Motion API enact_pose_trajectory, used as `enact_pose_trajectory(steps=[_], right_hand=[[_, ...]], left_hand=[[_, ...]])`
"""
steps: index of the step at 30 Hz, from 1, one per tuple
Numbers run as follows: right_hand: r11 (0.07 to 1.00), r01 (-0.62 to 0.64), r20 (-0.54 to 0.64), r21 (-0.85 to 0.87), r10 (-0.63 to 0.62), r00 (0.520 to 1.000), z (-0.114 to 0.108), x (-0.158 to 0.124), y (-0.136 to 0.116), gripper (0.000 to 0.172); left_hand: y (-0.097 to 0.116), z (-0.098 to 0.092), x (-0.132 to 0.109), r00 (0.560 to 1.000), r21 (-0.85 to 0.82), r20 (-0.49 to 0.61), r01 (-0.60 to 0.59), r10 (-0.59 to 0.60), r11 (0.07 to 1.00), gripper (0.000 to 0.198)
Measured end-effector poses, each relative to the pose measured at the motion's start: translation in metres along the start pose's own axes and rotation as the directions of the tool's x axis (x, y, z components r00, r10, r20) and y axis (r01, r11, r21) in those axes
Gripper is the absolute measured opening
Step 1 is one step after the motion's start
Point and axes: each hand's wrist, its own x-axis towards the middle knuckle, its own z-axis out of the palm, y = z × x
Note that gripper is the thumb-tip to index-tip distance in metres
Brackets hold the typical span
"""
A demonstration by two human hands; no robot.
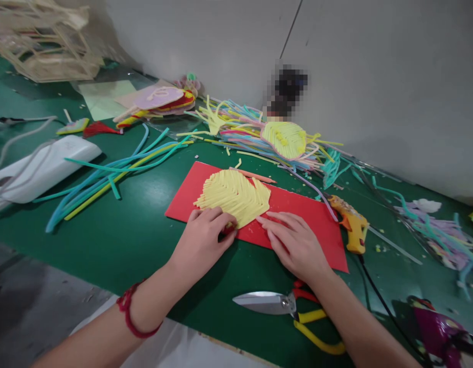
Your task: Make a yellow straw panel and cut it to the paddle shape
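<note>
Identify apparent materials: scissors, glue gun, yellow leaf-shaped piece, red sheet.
Scissors: shiny grey blades suggest steel; smooth coloured handles, probably plastic or coated.
Glue gun: smooth yellow shell, likely moulded plastic.
Yellow leaf-shaped piece: matte, side-by-side strands, perhaps chenille stems.
Red sheet: flat, straight-edged; card or plastic, can't tell.

Craft workshop | green worktable (144, 260) — heaped coloured strips (238, 134), glue gun (357, 230) | scissors (265, 302) — scattered scraps (378, 249)
</note>
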Motion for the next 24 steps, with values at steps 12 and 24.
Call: enact_pose_trajectory(steps=[12, 24], right_hand=[[1.000, 0.016, 0.068, 0.019, -0.017, 0.998, 0.0008, 0.0014, -0.0025, 0.025], [0.995, 0.085, 0.076, 0.052, -0.089, 0.993, -0.0014, 0.0014, -0.0085, 0.023]], left_hand=[[-0.0015, 0.0006, -0.0013, 1.000, -0.026, 0.004, -0.001, 0.001, 1.000, 0.010], [-0.0006, 0.0005, -0.0005, 1.000, -0.018, 0.013, -0.002, 0.003, 1.000, 0.006]])
